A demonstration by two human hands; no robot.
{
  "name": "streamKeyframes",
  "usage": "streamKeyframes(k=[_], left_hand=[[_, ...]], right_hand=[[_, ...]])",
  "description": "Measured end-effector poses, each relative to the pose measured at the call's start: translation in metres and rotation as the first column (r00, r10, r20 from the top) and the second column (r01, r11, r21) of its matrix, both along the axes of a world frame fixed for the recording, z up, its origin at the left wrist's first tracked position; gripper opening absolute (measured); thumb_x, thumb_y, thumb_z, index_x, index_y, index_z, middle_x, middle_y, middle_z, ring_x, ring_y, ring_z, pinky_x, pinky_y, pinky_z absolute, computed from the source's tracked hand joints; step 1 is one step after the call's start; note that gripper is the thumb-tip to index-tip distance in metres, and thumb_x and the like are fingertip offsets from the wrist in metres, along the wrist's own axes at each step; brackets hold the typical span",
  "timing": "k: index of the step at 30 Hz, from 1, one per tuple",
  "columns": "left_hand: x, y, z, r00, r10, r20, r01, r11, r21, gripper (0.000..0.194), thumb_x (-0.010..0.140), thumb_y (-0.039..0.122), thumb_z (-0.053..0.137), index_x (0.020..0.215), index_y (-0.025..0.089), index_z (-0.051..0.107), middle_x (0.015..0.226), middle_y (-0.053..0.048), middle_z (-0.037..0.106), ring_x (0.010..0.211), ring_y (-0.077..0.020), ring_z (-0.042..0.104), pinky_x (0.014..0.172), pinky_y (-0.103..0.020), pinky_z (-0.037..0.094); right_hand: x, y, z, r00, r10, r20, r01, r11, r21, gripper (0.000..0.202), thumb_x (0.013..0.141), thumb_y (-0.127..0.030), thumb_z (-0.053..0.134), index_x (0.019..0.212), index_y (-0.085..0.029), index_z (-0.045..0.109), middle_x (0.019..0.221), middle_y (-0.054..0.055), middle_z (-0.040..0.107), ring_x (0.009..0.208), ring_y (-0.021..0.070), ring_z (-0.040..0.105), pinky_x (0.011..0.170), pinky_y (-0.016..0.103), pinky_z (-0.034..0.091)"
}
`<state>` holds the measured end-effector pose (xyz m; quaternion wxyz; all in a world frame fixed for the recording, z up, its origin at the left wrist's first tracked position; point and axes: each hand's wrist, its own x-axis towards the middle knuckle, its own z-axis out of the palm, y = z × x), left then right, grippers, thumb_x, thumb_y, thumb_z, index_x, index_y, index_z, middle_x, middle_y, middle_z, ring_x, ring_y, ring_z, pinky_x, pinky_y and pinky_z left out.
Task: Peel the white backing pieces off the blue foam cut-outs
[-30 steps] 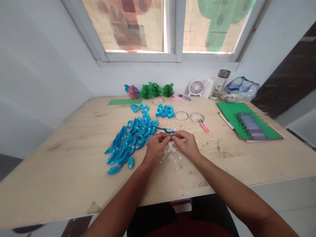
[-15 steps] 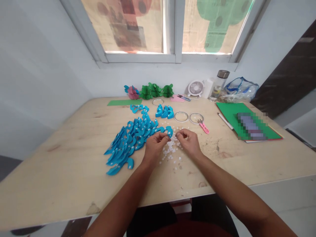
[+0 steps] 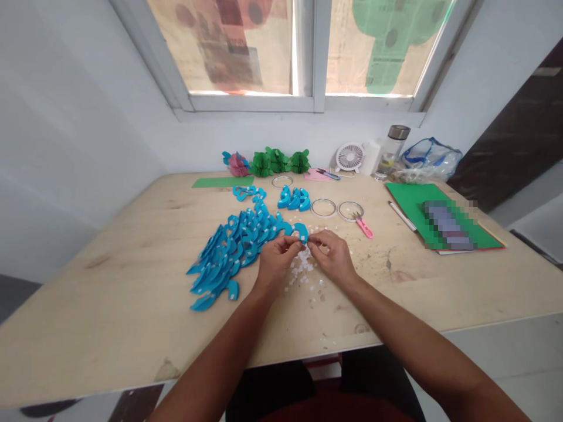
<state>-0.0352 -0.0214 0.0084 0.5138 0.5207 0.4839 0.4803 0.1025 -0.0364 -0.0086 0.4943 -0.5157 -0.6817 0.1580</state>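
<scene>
In the middle of the table my left hand [image 3: 280, 253] pinches a curved blue paper piece [image 3: 301, 230] with a small white square on it. The fingertips of my right hand [image 3: 331, 253] are closed at the right end of that same piece, and the two hands almost meet. Small white paper bits [image 3: 302, 266] lie scattered beneath and between the hands. To the left spreads a heap of blue curved paper pieces [image 3: 240, 243], many with white squares. Behind the hands stand smaller blue stacks [image 3: 294, 198].
Several tape rolls [image 3: 324, 208] and pink-handled snips [image 3: 363, 225] lie beyond my hands. Green folded-paper shapes [image 3: 276, 161], a small fan [image 3: 350, 157] and a bottle [image 3: 390, 152] line the wall. At right are green sheets [image 3: 404, 196] with a blurred object and a pen [image 3: 402, 215].
My right hand has moved left, from a gap beside the blue piece to its right end. The piece is tilted slightly and shows more of its face. My left hand stays almost still.
</scene>
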Motion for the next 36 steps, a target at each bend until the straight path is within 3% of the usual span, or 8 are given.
streamKeyframes(k=[13, 26, 31, 36], left_hand=[[0.001, 0.002, -0.005, 0.993, -0.023, -0.119, 0.037, 0.993, 0.116, 0.013, 0.065, 0.026, 0.061, 0.065, 0.015, 0.068, 0.066, 0.000, 0.065, 0.062, -0.0129, 0.056, 0.060, -0.023, 0.043], [0.002, 0.000, -0.003, 0.993, -0.017, -0.119, 0.025, 0.997, 0.068, 0.013, 0.063, 0.026, 0.062, 0.065, 0.015, 0.068, 0.064, 0.000, 0.065, 0.060, -0.0126, 0.055, 0.058, -0.023, 0.041], [0.002, -0.003, 0.004, 0.999, 0.005, -0.037, -0.006, 0.999, -0.032, 0.012, 0.061, 0.025, 0.063, 0.065, 0.015, 0.067, 0.066, -0.001, 0.066, 0.062, -0.0137, 0.057, 0.059, -0.023, 0.042], [0.001, -0.006, 0.011, 1.000, 0.018, -0.009, -0.018, 0.997, -0.070, 0.011, 0.060, 0.025, 0.064, 0.064, 0.015, 0.066, 0.062, 0.000, 0.065, 0.063, -0.0144, 0.058, 0.061, -0.024, 0.042]], right_hand=[[0.001, 0.000, -0.003, 0.998, -0.039, 0.058, 0.038, 0.999, 0.020, 0.013, 0.077, -0.017, 0.054, 0.077, -0.018, 0.067, 0.074, 0.005, 0.067, 0.070, 0.0167, 0.059, 0.069, 0.029, 0.045], [0.000, 0.002, -0.003, 0.994, -0.111, 0.020, 0.111, 0.994, -0.010, 0.012, 0.074, -0.017, 0.051, 0.068, -0.018, 0.061, 0.068, 0.003, 0.061, 0.064, 0.0142, 0.053, 0.063, 0.026, 0.042], [0.003, 0.003, -0.001, 0.993, -0.114, -0.042, 0.110, 0.990, -0.084, 0.012, 0.074, -0.020, 0.050, 0.069, -0.018, 0.060, 0.069, 0.002, 0.062, 0.065, 0.0138, 0.053, 0.064, 0.025, 0.042], [0.004, 0.004, -0.002, 0.983, -0.144, -0.112, 0.114, 0.964, -0.240, 0.011, 0.072, -0.025, 0.052, 0.064, -0.018, 0.057, 0.061, -0.001, 0.057, 0.056, 0.0119, 0.050, 0.056, 0.023, 0.040]])
